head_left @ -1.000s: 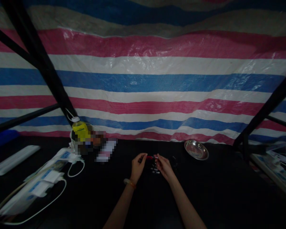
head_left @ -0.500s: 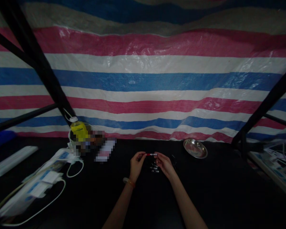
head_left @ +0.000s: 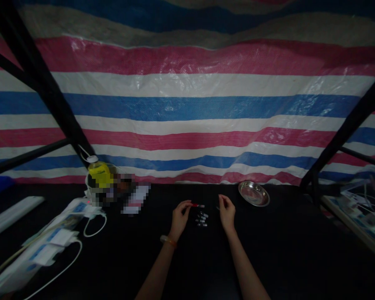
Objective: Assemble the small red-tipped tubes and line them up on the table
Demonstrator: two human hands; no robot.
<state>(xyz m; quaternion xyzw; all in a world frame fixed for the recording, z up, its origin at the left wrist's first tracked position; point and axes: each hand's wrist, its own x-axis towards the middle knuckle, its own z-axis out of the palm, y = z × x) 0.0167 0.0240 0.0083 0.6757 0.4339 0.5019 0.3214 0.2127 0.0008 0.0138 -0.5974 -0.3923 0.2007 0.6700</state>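
Note:
Between the thumb and fingertips of my left hand [head_left: 180,216] is a small slim red tube with a silvery, clear-looking end [head_left: 198,205], held level and pointing right. My right hand [head_left: 227,212] is apart from it, to the right, with thumb and fingers pinched together. Whatever is in that pinch is too small and dark to make out. On the black table between the hands lies a loose group of several small shiny silvery pieces [head_left: 202,221].
A round metal dish [head_left: 254,193] stands at the back right. At the left are a yellow-labelled bottle [head_left: 100,174], a power strip [head_left: 46,246] with white plugs and cables, and a long white bar [head_left: 14,214]. Black frame poles [head_left: 54,110] and a striped sheet [head_left: 187,108] rise behind.
My right hand has let go of the tube's silvery end and moved to the right. The small pieces below are more exposed. My left hand still holds the tube.

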